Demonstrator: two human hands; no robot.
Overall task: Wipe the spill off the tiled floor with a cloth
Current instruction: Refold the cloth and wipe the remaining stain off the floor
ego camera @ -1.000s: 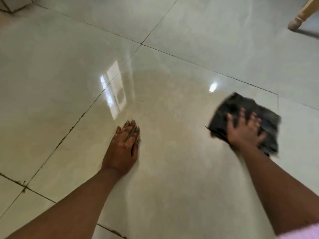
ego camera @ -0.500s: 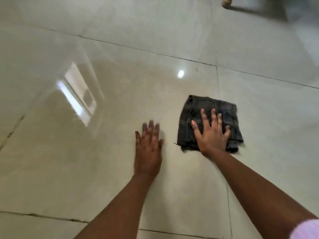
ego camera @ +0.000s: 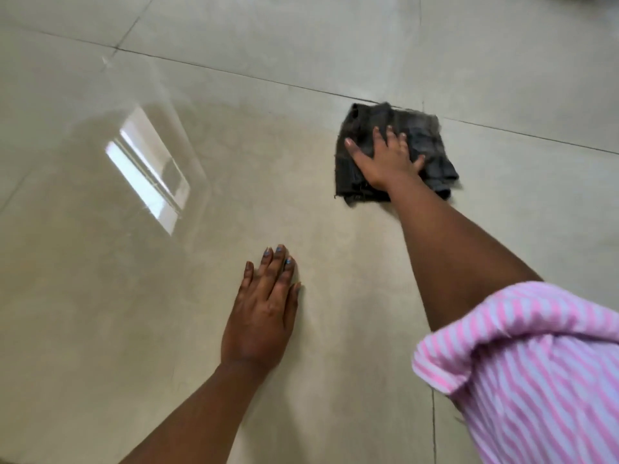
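A dark grey folded cloth (ego camera: pixel 425 135) lies flat on the glossy beige tiled floor (ego camera: pixel 167 329), just below a grout line. My right hand (ego camera: pixel 385 159) presses down on the cloth with fingers spread, arm stretched forward. My left hand (ego camera: pixel 261 313) rests palm-down on the bare tile nearer to me, fingers together, holding nothing. I cannot make out a distinct spill; the tile around the cloth looks shiny.
A bright window reflection (ego camera: pixel 147 169) shows on the tile at the left. Dark grout lines (ego camera: pixel 234 73) cross the floor beyond the cloth. My pink-striped sleeve (ego camera: pixel 536 373) fills the lower right corner.
My right hand has pushed the cloth forward, away from me and up to the grout line. The left hand has stayed planted on the tile. The camera view has shifted.
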